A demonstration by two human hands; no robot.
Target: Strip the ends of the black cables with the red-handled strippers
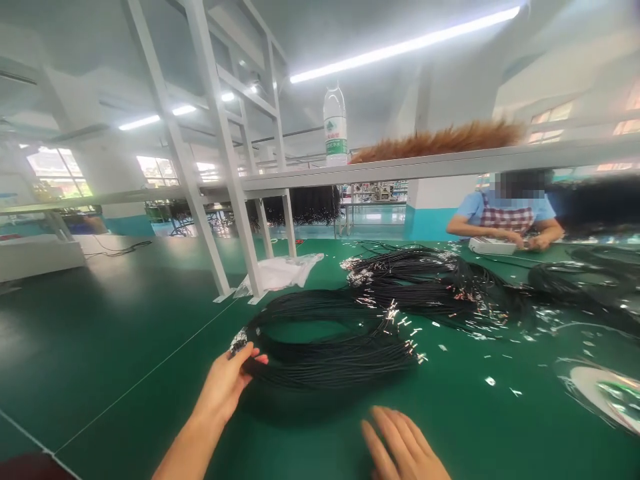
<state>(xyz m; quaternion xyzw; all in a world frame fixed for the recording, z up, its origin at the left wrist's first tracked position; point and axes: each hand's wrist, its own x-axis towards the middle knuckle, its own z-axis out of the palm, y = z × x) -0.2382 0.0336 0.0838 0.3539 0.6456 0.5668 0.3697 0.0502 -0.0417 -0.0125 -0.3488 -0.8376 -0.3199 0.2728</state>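
A large loop of thin black cables lies on the green tabletop, with small light-coloured ends at its right side. My left hand is closed around the left end of this bundle, beside a cluster of shiny metallic tips. In front of the loop, nearer to me, my right hand has its fingers apart and holds nothing. It does not touch the cables.
More black cable coils lie behind and to the right. A white round dish stands at the right edge. Metal shelf posts rise beside a plastic bag. Across the table, a person works at a white box.
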